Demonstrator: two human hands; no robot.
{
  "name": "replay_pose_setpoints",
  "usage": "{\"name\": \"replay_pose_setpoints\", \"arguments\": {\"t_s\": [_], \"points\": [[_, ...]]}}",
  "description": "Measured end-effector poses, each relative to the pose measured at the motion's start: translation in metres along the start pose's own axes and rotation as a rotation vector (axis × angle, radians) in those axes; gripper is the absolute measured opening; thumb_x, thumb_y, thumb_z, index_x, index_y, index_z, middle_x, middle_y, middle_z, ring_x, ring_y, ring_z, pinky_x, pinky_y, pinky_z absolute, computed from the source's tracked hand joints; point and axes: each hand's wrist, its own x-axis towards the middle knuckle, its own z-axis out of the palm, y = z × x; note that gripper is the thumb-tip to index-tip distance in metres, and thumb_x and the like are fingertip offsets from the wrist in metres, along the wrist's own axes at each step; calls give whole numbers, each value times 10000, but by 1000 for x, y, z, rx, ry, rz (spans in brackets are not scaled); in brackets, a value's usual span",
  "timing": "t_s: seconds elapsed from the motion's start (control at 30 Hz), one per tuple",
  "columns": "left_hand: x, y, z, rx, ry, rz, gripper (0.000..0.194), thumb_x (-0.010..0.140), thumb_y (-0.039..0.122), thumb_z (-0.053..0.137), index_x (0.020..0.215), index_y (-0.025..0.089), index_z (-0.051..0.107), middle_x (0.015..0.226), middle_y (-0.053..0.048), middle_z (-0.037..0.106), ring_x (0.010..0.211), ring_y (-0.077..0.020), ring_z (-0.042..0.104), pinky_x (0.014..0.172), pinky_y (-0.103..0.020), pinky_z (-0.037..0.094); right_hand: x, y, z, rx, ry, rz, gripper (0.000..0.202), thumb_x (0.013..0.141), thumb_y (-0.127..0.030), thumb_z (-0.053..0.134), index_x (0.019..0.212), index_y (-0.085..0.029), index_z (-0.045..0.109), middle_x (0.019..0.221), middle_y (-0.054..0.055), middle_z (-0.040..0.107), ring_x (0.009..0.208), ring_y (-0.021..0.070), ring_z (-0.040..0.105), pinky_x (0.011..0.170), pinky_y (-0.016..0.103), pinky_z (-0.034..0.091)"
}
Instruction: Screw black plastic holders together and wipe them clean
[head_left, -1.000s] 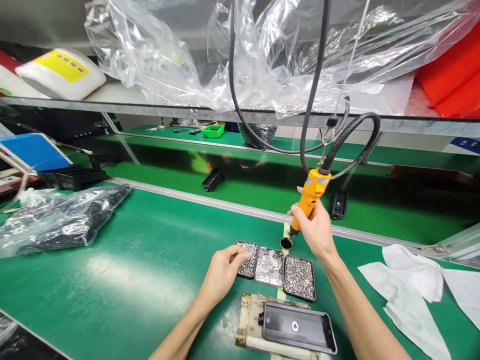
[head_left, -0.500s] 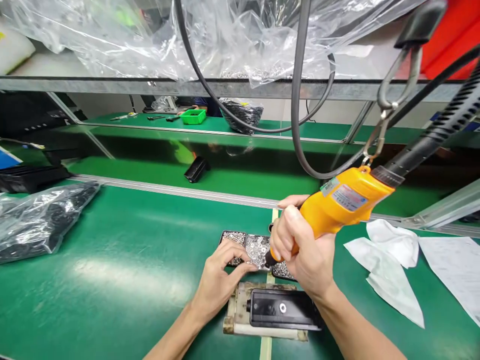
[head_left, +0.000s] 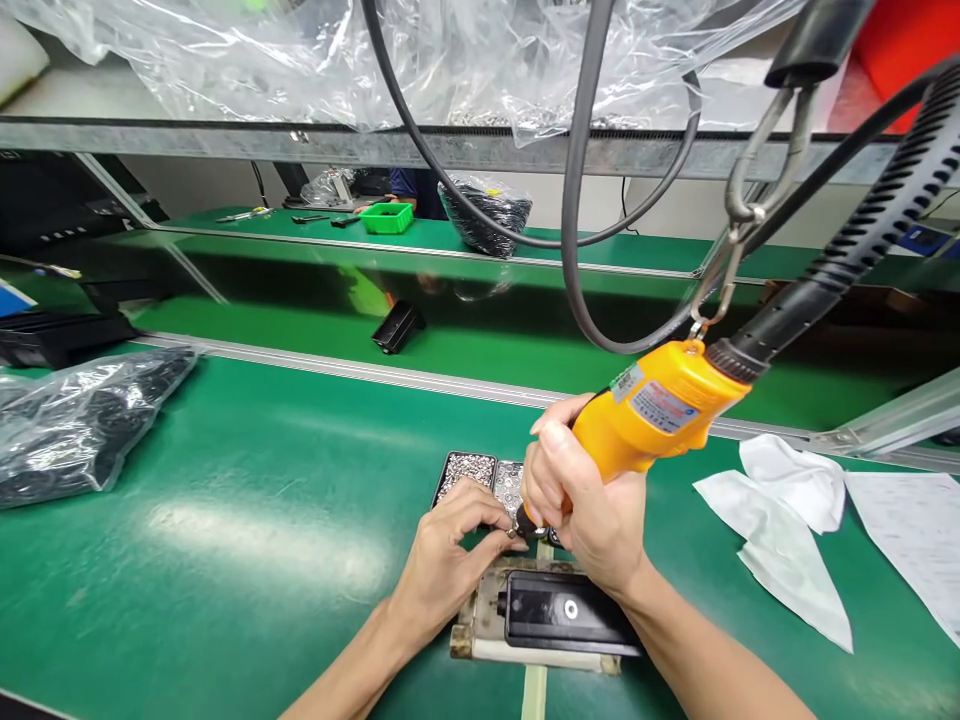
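Observation:
My right hand (head_left: 589, 495) is wrapped round an orange electric screwdriver (head_left: 645, 410), which tilts down to the left. Its black tip meets the fingers of my left hand (head_left: 457, 540), closed in a pinch over the small trays. A tiny shiny bit shows at those fingertips, too small to name. Small metal parts fill one tray (head_left: 466, 468), and flat washers lie in the tray beside it (head_left: 508, 480). Below my hands, a black plastic housing (head_left: 536, 610) rests in a worn fixture (head_left: 463, 640). A washer (head_left: 571, 609) lies inside the housing; my right forearm covers its right end.
The screwdriver hangs from a metal hook (head_left: 765, 170) with a black cable (head_left: 581, 200) looping down. White cloths (head_left: 787, 510) and a paper sheet (head_left: 911, 540) lie right. A plastic bag of black parts (head_left: 90, 420) lies left. A metal shelf edge (head_left: 375, 145) crosses above.
The screwdriver and my right hand have shifted left and slightly down, bringing the tip to my left fingertips. My left hand has moved slightly right, and its fingers have closed further.

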Motion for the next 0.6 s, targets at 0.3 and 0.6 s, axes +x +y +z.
{"name": "replay_pose_setpoints", "arguments": {"t_s": [0.3, 0.6], "points": [[-7, 3, 6, -69, 43, -23, 129, 954, 110, 654, 878, 196, 712, 875, -14, 708, 889, -166, 638, 812, -301, 510, 1, -1, 2, 20, -11, -35, 161, 950, -314, 675, 900, -206, 566, 538, -109, 422, 385, 40, 349, 380, 198, 336], [-6, -3, 10, -153, 38, -105, 19, 891, 219, 779, 907, 216, 769, 903, -21, 734, 925, -188, 643, 861, -304, 501, 0, 0, -2, -20, -8, -31, 180, 954, -336, 676, 915, -209, 555, 545, -108, 409, 389, 44, 355, 376, 195, 353]]}}
